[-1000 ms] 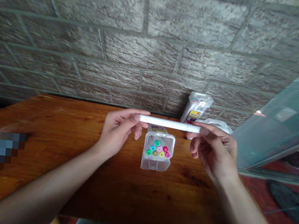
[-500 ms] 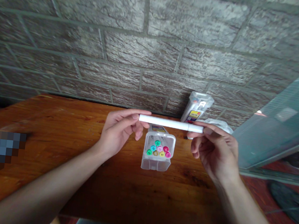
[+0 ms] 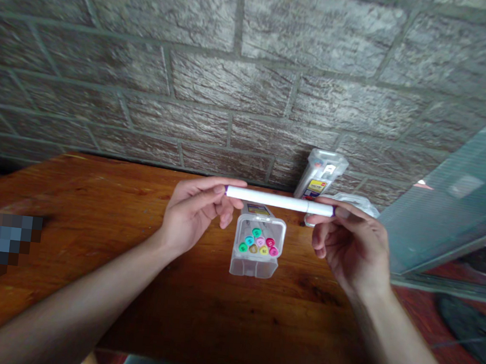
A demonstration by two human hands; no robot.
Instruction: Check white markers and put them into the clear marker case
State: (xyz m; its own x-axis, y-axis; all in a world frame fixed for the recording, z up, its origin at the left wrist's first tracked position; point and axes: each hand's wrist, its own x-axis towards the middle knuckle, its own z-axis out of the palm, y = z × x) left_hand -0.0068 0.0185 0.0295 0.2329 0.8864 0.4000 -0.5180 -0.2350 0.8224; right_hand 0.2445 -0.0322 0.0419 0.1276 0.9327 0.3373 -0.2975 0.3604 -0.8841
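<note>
A white marker point(image 3: 279, 201) with purple ends lies level above the wooden table point(image 3: 92, 212), held at both tips. My left hand point(image 3: 194, 214) pinches its left end between thumb and forefinger. My right hand point(image 3: 351, 248) pinches the right end the same way. Just below the marker stands an open clear plastic case point(image 3: 257, 247) holding several markers with coloured caps facing up.
A second clear marker case point(image 3: 319, 175) leans against the brick wall point(image 3: 254, 73) behind the hands, with a clear lid point(image 3: 354, 202) beside it. A glass pane point(image 3: 463, 188) slants along the table's right side. A blurred patch sits at the left edge.
The marker and both hands have barely shifted, a touch to the right. The purple ends of the marker now show slightly more.
</note>
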